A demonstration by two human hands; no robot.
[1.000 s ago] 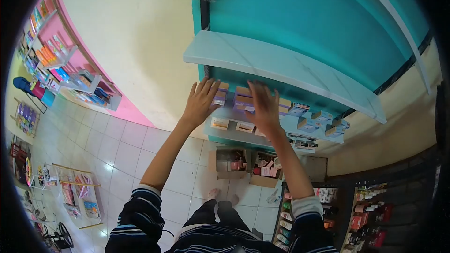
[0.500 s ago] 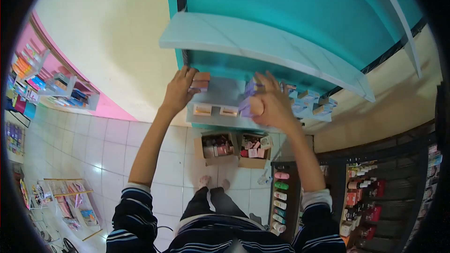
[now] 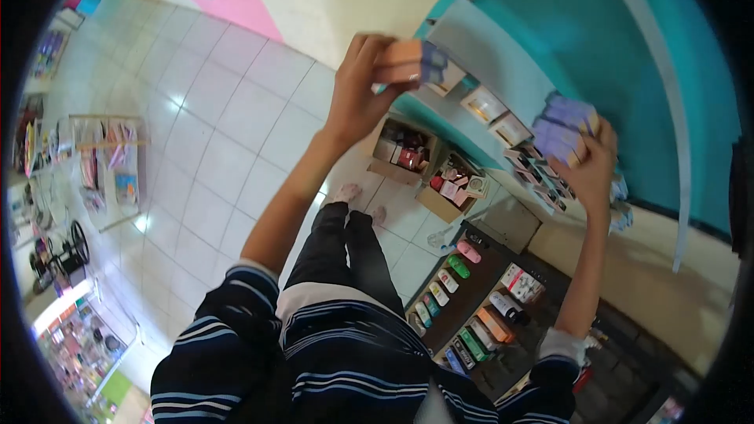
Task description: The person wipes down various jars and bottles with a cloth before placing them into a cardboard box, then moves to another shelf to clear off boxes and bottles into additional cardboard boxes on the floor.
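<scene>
My left hand (image 3: pixel 357 98) is closed around a pair of small orange-and-purple boxes (image 3: pixel 408 63), held in front of the grey shelf's left end. On the right, my right hand (image 3: pixel 591 171) grips several purple boxes (image 3: pixel 561 129) with yellowish ends, up by the teal back wall. Between the two hands, white boxes with gold products (image 3: pixel 485 104) stand on the lower shelf. Small dark-and-pink packs (image 3: pixel 538 177) sit further along it, below my right hand. Fingertips of both hands are partly hidden behind the boxes.
Two open cardboard cartons of cosmetics, a left one (image 3: pixel 402 149) and a right one (image 3: pixel 452 188), stand on the tiled floor (image 3: pixel 228 141) near my feet. A dark rack with bottles (image 3: pixel 459 267) is at lower right. The upper shelf edge (image 3: pixel 656 55) curves above my right hand.
The view has turned, with the shelf now toward the upper right. My left hand holds its boxes further from the shelf; my right hand has lifted the purple boxes off the lower shelf area.
</scene>
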